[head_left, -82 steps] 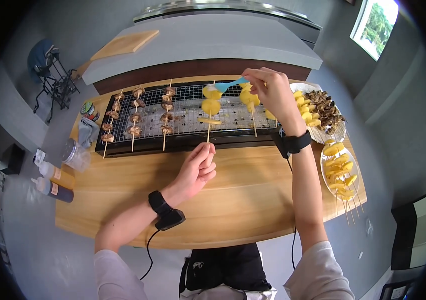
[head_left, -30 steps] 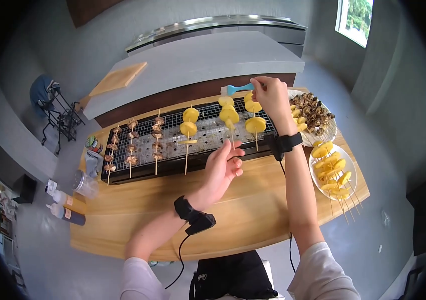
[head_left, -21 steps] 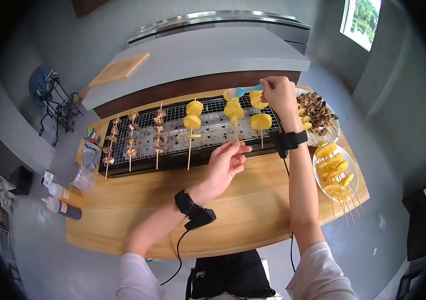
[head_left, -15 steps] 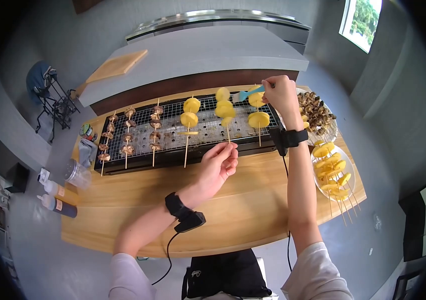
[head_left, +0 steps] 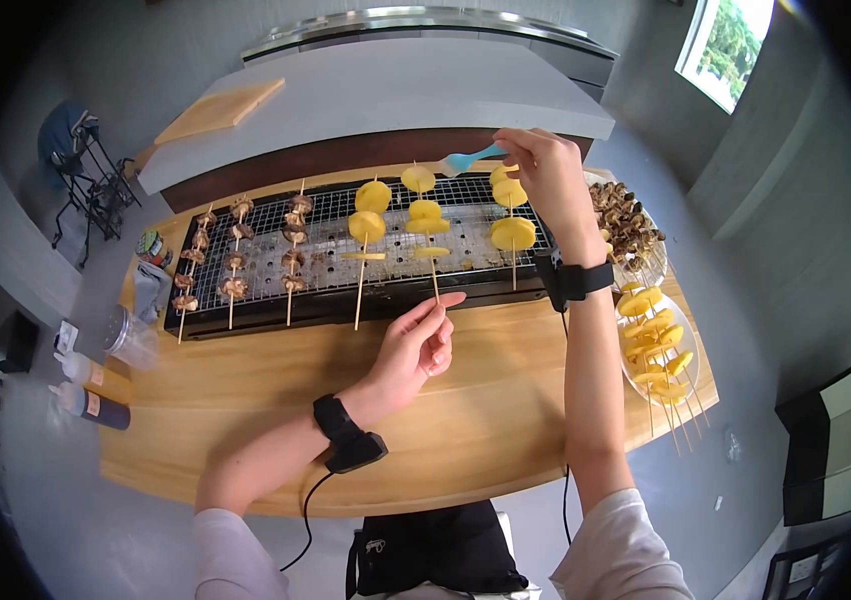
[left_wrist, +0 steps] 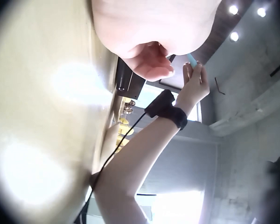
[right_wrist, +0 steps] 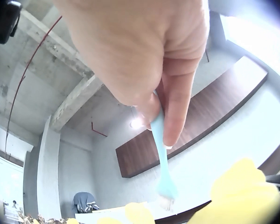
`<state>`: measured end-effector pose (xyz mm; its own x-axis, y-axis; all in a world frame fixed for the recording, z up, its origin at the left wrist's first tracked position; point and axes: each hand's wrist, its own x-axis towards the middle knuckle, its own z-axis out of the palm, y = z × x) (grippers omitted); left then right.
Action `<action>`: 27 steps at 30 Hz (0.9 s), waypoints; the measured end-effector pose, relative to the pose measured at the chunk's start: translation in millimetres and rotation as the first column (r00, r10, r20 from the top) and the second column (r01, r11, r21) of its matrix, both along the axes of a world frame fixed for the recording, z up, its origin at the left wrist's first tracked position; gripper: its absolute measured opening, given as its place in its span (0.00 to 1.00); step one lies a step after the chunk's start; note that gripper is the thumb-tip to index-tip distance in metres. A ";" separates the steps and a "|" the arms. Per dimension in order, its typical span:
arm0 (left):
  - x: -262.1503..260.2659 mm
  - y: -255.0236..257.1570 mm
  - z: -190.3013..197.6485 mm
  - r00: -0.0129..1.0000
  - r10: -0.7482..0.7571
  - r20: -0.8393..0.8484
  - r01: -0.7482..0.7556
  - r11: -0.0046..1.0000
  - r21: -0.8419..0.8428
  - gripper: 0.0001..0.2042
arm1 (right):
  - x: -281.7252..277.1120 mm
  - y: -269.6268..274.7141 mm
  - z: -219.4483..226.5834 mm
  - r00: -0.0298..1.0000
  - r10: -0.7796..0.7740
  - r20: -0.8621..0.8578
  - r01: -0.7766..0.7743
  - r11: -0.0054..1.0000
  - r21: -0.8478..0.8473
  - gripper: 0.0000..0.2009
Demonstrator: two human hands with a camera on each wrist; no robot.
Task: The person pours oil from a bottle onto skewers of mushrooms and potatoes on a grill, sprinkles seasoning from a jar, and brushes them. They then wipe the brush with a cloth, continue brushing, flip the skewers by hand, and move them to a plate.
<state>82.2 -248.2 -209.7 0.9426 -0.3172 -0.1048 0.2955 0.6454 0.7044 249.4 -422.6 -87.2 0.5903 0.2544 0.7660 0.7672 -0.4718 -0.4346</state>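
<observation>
In the head view my left hand pinches the lower end of a bamboo skewer between thumb and index finger. Yellow potato slices are threaded on it, over the grill. My right hand grips a light-blue basting brush, its pale bristles just above and right of the top slice. The right wrist view has the brush handle between thumb and fingers, bristles down. The left wrist view shows curled left fingers; the skewer is hidden there.
Other potato skewers flank the held one, with mushroom skewers at left. Plates of grilled mushrooms and potato skewers stand right. Squeeze bottles, a clear jar and a small can line the left edge.
My left hand has gone from the potato skewer on the left to the middle one. That skewer's slices have shifted left and turned. The brush has lifted away from beside them.
</observation>
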 end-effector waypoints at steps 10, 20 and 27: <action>4.8 4.1 -7.4 1.000 0.014 -0.001 -0.014 0.999 -0.052 0.14 | -27.5 5.1 22.2 0.993 0.118 0.016 -0.115 0.985 -0.129 0.09; 5.3 4.7 -8.4 1.000 0.020 0.013 -0.020 0.999 -0.050 0.12 | -51.9 7.6 36.9 0.984 0.027 -0.177 -0.036 0.998 -0.047 0.09; 5.6 4.7 -10.1 0.999 0.027 0.046 -0.025 0.999 -0.046 0.10 | -40.7 -3.6 32.0 0.942 -0.068 -0.328 0.012 0.985 -0.172 0.11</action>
<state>87.8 -243.5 -219.8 0.9542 -0.2956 -0.0465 0.2455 0.6844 0.6865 208.7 -426.2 -55.1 0.8154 0.3315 0.4746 0.5722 -0.5857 -0.5740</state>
